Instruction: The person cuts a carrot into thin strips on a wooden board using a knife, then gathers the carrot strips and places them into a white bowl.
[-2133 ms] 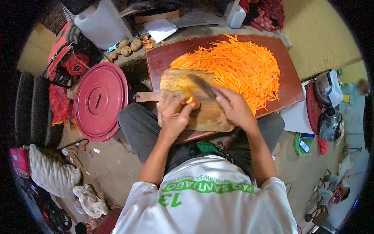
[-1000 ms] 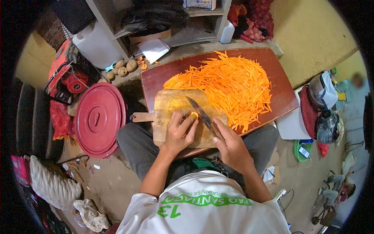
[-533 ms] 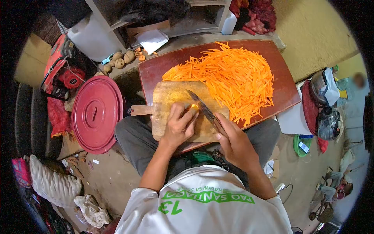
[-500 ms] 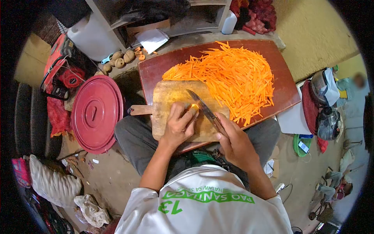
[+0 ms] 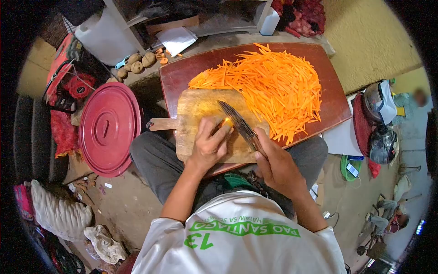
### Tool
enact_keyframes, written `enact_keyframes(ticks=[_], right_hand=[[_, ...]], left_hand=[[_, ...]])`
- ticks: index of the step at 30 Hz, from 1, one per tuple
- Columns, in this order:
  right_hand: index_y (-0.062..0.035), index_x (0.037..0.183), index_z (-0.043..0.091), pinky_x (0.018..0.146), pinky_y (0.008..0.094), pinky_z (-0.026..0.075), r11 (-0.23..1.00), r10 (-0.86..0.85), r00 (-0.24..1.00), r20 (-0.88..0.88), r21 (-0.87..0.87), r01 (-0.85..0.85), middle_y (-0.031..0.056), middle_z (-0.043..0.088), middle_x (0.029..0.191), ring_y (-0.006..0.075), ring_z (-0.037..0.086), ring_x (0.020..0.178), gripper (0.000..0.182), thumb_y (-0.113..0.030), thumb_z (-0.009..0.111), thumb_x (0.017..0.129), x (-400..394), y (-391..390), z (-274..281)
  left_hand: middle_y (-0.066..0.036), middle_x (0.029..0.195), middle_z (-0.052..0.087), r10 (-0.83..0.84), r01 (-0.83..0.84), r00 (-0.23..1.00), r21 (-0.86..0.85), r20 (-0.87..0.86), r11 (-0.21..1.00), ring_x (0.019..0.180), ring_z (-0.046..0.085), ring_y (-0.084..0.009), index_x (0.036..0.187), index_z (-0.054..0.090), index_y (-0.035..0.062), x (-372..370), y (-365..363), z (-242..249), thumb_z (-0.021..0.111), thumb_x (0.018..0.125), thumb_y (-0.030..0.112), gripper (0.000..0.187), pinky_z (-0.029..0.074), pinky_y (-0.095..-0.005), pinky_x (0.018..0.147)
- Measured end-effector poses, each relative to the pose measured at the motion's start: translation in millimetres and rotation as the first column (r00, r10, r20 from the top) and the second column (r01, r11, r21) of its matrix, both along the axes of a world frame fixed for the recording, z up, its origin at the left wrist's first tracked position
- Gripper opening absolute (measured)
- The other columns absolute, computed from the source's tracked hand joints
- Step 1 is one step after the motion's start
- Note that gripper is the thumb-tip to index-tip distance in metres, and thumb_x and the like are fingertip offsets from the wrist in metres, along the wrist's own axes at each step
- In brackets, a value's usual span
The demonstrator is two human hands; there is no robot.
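Observation:
Near the middle of the wooden cutting board point(image 5: 190, 114), my left hand point(image 5: 208, 142) has its fingers curled over a small orange carrot piece point(image 5: 227, 121). Most of that piece is hidden under the fingertips. My right hand point(image 5: 279, 163) grips a knife point(image 5: 233, 118) by its handle. The dark blade slants up and left over the board, its edge close beside the carrot piece. Behind the board, a large heap of carrot strips point(image 5: 285, 89) spreads over the reddish-brown table point(image 5: 335, 107).
A round dark-red lid point(image 5: 109, 146) is left of my knee. Several brown potatoes point(image 5: 137, 67) and white paper point(image 5: 177, 41) lie beyond the table. At right are a green basket point(image 5: 345, 171) holding a phone point(image 5: 352, 170), and a person point(image 5: 388, 219) farther off.
The view has shifted slightly. The knife blade has turned a little flatter beside the carrot piece, while both hands stay in nearly the same place with their grips unchanged.

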State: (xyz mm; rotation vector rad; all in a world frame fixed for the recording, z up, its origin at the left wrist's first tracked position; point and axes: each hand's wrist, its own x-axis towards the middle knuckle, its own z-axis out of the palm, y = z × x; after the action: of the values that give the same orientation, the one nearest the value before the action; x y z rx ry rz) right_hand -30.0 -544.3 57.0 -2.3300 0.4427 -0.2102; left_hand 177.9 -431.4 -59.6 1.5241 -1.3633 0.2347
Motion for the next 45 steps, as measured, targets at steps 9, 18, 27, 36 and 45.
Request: enact_keyframes(ticks=[9, 18, 27, 36, 45], right_hand=[[0.0029, 0.160, 0.043, 0.102, 0.0530, 0.053, 0.989, -0.028, 0.997, -0.073, 0.146, 0.039, 0.0356, 0.066, 0.130, 0.0521, 0.066, 0.122, 0.057, -0.013, 0.058, 0.107, 32, -11, -37], [0.0001, 0.158, 0.045, 0.099, 0.0564, 0.055, 0.999, 0.054, 0.997, -0.060, 0.001, -0.054, 0.0360, 0.068, 0.128, 0.0531, 0.066, 0.121, 0.058, -0.011, 0.061, 0.104, 48, -25, -49], [-0.0042, 0.155, 0.047, 0.097, 0.0587, 0.055, 0.999, 0.049, 0.996, -0.072, 0.003, -0.049, 0.0370, 0.068, 0.125, 0.0546, 0.067, 0.117, 0.055, -0.009, 0.061, 0.101, 49, -25, -63], [-0.0003, 0.157, 0.049, 0.104, 0.0521, 0.055, 0.994, 0.004, 0.996, -0.084, 0.110, 0.006, 0.0347, 0.068, 0.135, 0.0489, 0.068, 0.125, 0.055, -0.011, 0.060, 0.104, 56, -20, -59], [-0.0015, 0.154, 0.052, 0.096, 0.0524, 0.057, 0.963, -0.115, 0.993, 0.037, 0.249, 0.102, 0.0326, 0.071, 0.122, 0.0506, 0.070, 0.116, 0.049, -0.015, 0.061, 0.107, 27, -3, -11]], left_hand=[[-0.022, 0.113, 0.065, 0.009, -0.009, 1.000, -0.020, -0.018, 1.000, 0.096, 0.065, -0.0411, 0.111, 0.075, -0.0021, -2, -1, 3, 0.079, 0.077, -0.010, 0.035, 0.057, -0.0461, 0.083], [-0.021, 0.116, 0.066, 0.066, -0.067, 0.997, -0.020, -0.041, 0.998, 0.100, 0.066, -0.0398, 0.113, 0.076, -0.0024, 3, 1, 0, 0.082, 0.076, -0.011, 0.039, 0.057, -0.0458, 0.084], [-0.021, 0.114, 0.066, 0.128, -0.128, 0.991, -0.004, 0.029, 0.992, 0.099, 0.067, -0.0393, 0.113, 0.076, -0.0005, 2, 1, 5, 0.082, 0.074, -0.011, 0.041, 0.057, -0.0454, 0.082], [-0.020, 0.114, 0.067, 0.142, -0.144, 0.988, -0.039, -0.056, 0.989, 0.097, 0.068, -0.0391, 0.114, 0.077, 0.0009, 3, 1, -4, 0.083, 0.078, -0.009, 0.037, 0.057, -0.0447, 0.084], [-0.018, 0.114, 0.068, 0.120, -0.123, 0.989, -0.027, -0.082, 0.992, 0.097, 0.069, -0.0348, 0.114, 0.078, 0.0019, 6, 6, 3, 0.086, 0.084, -0.004, 0.032, 0.058, -0.0404, 0.081]])
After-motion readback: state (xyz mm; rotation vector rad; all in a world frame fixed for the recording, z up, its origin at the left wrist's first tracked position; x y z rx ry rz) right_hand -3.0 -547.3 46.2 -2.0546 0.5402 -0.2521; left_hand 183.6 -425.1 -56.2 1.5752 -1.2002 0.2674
